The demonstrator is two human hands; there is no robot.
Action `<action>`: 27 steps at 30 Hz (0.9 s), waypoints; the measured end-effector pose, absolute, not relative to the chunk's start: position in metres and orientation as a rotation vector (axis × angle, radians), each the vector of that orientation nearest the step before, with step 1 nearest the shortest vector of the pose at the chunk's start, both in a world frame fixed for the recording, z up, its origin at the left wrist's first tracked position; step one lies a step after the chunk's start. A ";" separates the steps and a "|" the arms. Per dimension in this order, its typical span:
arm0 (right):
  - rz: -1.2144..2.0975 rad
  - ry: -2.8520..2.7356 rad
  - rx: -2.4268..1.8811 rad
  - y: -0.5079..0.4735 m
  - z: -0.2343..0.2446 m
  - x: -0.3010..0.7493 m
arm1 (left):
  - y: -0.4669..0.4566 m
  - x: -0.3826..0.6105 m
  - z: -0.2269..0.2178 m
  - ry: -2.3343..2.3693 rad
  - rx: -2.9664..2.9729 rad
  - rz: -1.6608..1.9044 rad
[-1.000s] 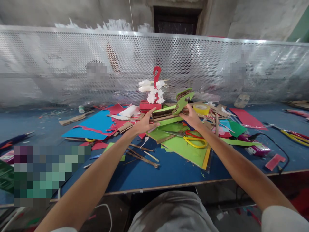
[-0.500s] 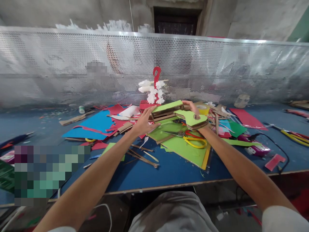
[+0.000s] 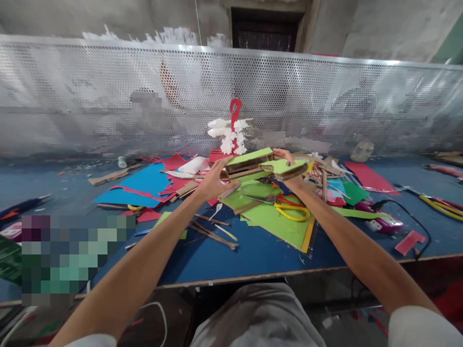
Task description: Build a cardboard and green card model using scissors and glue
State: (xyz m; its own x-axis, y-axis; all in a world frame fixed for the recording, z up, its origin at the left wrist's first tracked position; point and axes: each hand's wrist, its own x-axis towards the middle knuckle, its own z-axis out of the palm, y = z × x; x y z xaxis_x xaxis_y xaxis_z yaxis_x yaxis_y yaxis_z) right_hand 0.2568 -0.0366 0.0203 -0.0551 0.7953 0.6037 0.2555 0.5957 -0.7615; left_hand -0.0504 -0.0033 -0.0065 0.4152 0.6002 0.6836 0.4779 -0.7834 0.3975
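Note:
My left hand (image 3: 212,184) grips the left end of a small cardboard box (image 3: 250,163) faced with lime-green paper, thumb below and fingers above. The box is held up over the table, its open brown side towards me. In my right hand (image 3: 294,184) is a curved cardboard cut-out (image 3: 289,168) with a lime-green face and thick brown edges. It is beside the box's right end; whether they touch I cannot tell. Below lie green paper sheets (image 3: 285,226) and scissors with yellow handles (image 3: 292,212). Behind the box stands a red cardboard piece (image 3: 236,113) with white paper flowers (image 3: 228,144).
Blue card (image 3: 135,185), red scraps (image 3: 148,215) and cardboard strips (image 3: 213,234) litter the blue table (image 3: 217,265). To the right lie a pink device (image 3: 385,222) with a black cable and yellow-handled pliers (image 3: 441,207). A perforated metal screen (image 3: 108,106) runs along the back.
The green cut-out in my right hand has tilted flatter and shifted slightly left and up. The box, still held by my left hand, has moved slightly.

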 end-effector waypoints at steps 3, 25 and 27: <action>0.524 -1.561 -0.848 -0.034 0.020 0.254 | -0.001 -0.049 -0.006 0.984 2.404 1.351; 0.941 -1.296 -0.802 -0.056 0.017 0.208 | -0.039 0.006 -0.001 1.097 2.259 1.589; 0.953 -1.296 -0.791 -0.056 0.017 0.210 | -0.041 0.007 -0.003 1.089 2.280 1.555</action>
State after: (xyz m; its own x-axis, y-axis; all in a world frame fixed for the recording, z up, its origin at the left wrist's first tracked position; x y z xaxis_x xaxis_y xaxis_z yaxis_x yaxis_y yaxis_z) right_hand 0.2095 -0.0560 0.0169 0.0175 0.9080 0.4185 -0.1296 0.4171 -0.8996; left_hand 0.0073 -0.0405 -0.0030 0.1875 0.6511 0.7355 0.4688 -0.7173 0.5155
